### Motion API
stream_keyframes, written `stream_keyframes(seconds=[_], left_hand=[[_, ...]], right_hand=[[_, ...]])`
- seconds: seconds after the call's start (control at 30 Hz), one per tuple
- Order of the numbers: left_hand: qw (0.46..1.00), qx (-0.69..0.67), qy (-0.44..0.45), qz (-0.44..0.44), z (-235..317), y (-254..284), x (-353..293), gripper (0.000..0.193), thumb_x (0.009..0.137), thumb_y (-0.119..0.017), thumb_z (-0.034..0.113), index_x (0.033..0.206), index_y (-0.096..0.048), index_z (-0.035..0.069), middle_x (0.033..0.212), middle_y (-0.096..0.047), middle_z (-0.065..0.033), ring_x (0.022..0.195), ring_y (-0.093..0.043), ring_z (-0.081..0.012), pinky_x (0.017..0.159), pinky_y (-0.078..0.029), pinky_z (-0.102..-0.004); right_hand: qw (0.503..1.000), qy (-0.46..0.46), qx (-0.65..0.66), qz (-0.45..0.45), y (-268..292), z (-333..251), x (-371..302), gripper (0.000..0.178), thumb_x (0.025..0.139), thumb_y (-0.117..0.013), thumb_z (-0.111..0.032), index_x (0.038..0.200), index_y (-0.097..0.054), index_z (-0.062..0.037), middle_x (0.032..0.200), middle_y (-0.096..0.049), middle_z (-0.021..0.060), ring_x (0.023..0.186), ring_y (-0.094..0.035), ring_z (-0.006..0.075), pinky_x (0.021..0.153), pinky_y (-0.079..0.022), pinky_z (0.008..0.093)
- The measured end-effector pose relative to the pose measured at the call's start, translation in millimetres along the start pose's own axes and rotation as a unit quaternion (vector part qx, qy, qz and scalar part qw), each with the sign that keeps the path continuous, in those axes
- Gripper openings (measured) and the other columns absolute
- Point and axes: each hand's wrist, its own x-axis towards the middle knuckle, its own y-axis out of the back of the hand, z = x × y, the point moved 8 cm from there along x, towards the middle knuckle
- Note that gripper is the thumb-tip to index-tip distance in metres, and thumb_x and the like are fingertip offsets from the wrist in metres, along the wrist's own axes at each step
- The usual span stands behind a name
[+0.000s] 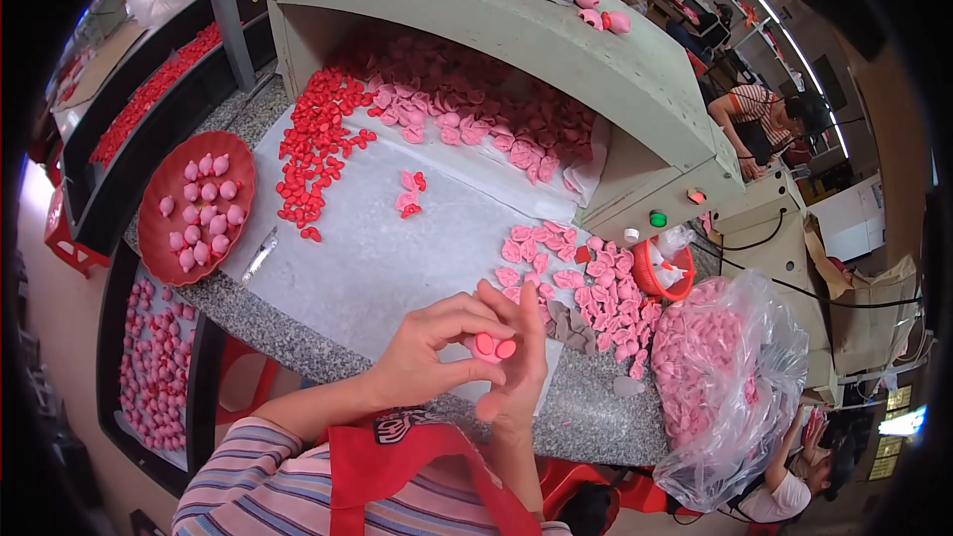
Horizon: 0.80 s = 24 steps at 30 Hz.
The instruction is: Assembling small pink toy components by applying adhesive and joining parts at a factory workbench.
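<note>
Over the front of the worktable, my left hand (442,342) pinches a small pink piece with two red ovals (493,346) between thumb and fingers. My right hand (523,357) stands upright just beside it, fingers stretched out and the palm turned toward the piece; whether it touches is unclear. Beyond my hands, two pink pieces with red parts (408,196) lie on the white sheet (367,248). Loose red pieces (313,159) are spread at the far left of the sheet. Flat pink pieces (606,293) lie scattered to the right of my hands.
A pale green metal housing (476,0) arches over heaped pink and red pieces. At left sit a red scalloped dish (159,228) of pink heads and black trays (104,377). At right are a small red basket (683,288) and a clear plastic bag (764,367). Other people work farther off.
</note>
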Motion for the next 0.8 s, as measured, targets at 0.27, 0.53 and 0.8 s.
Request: stream_keyframes(seconds=[0.27,0.53,0.8], left_hand=[[0.989,0.112,-0.084,0.056,5.5,5.8,-8.4,0.033,0.063,-0.077,0.007,0.094,-0.065,0.003,0.089,-0.057,-0.0067,0.081,-0.055,-0.0157,0.07,-0.046,-0.0283],[0.987,0.117,-0.097,0.056,13.4,3.0,-6.8,0.028,0.066,-0.067,0.0,0.094,-0.064,0.002,0.088,-0.058,-0.0086,0.081,-0.058,-0.0199,0.074,-0.047,-0.0305],[0.984,0.119,-0.118,0.058,14.9,2.2,-8.9,0.028,0.073,-0.07,0.02,0.094,-0.065,0.003,0.087,-0.058,-0.0092,0.081,-0.058,-0.0203,0.075,-0.047,-0.0307]], right_hand=[[0.997,-0.071,0.004,-0.042,-17.3,14.8,2.3,0.09,0.056,-0.081,-0.036,0.126,-0.039,0.004,0.118,-0.051,0.0223,0.11,-0.05,0.0291,0.093,-0.041,0.037],[0.999,-0.037,0.004,-0.012,-12.5,11.0,0.0,0.07,0.063,-0.077,-0.035,0.114,-0.05,0.005,0.112,-0.055,0.0207,0.108,-0.052,0.0306,0.089,-0.044,0.0365],[1.0,-0.01,-0.003,-0.007,-13.9,6.2,-0.8,0.069,0.064,-0.076,-0.039,0.112,-0.051,0.0046,0.11,-0.056,0.0208,0.106,-0.054,0.0315,0.088,-0.045,0.0371]])
